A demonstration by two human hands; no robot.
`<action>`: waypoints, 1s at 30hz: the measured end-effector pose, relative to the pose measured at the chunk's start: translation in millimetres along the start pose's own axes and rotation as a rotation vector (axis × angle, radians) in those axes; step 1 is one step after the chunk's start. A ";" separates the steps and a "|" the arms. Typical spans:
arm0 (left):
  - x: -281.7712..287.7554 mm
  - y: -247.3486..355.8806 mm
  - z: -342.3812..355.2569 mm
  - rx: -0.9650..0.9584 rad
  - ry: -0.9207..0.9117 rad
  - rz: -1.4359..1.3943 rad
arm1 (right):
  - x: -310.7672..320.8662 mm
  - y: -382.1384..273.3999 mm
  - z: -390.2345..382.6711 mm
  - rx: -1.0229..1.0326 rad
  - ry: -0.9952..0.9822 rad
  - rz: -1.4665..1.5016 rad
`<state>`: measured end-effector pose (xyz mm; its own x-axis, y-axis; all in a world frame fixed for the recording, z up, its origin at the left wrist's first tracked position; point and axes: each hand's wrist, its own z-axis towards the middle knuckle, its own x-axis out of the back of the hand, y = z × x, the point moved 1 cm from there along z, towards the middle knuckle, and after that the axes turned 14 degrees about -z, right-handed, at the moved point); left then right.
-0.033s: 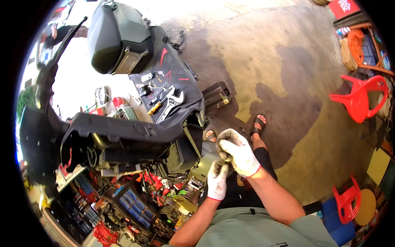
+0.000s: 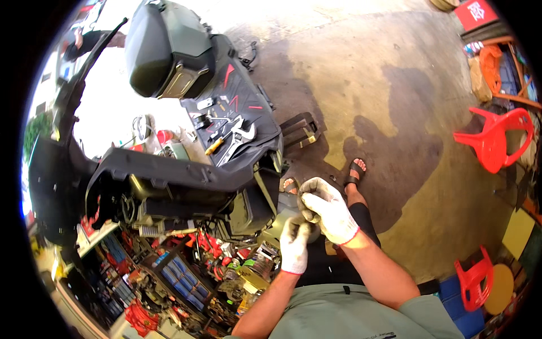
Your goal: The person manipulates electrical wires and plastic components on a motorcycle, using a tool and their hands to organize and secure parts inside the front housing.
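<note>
My left hand (image 2: 294, 246) and my right hand (image 2: 329, 211) are close together in front of my body, both in white work gloves with dirty fingers. The fingers of each are curled and closed. What they grip, if anything, is too small or hidden to make out. To their left stands a dark scooter with parts of its body open. On its floorboard (image 2: 244, 101) lie an adjustable wrench (image 2: 238, 141), a screwdriver with a yellow handle (image 2: 214, 147) and several small parts. A hard grey-black case (image 2: 169, 51) sits at its far end.
Shelves crowded with tools and parts, among them a rack of blue bins (image 2: 185, 281), fill the lower left. A black bracket-like part (image 2: 302, 131) juts out beside the floorboard. Two red plastic chairs (image 2: 497, 138) stand along the right side of the concrete floor (image 2: 361, 73).
My left hand has shifted slightly left, a little farther from the right. The right hand stays almost where it was. The whole view has turned slightly.
</note>
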<state>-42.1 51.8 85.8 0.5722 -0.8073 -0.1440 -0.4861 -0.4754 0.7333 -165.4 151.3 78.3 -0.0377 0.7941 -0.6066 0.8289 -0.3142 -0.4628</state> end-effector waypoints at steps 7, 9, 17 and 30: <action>-1.6 73.0 -33.6 -0.253 0.095 -0.092 | -43.9 -6.1 -48.7 -0.054 -0.146 -0.385; 8.1 79.3 -44.9 -0.305 0.075 -0.020 | -56.4 0.2 -59.3 -0.029 -0.151 -0.476; 100.7 62.6 -77.3 -0.306 0.007 -0.106 | -111.7 65.4 -97.0 -0.075 -0.133 -0.627; 157.2 43.6 -38.0 -0.615 -0.056 0.426 | -32.6 117.6 -22.7 0.154 0.457 -1.426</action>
<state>51.8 -82.6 120.3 0.3747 -0.9021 0.2142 -0.1924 0.1504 0.9697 -54.0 100.3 58.3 -0.5423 0.5526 0.6329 0.1823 0.8127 -0.5534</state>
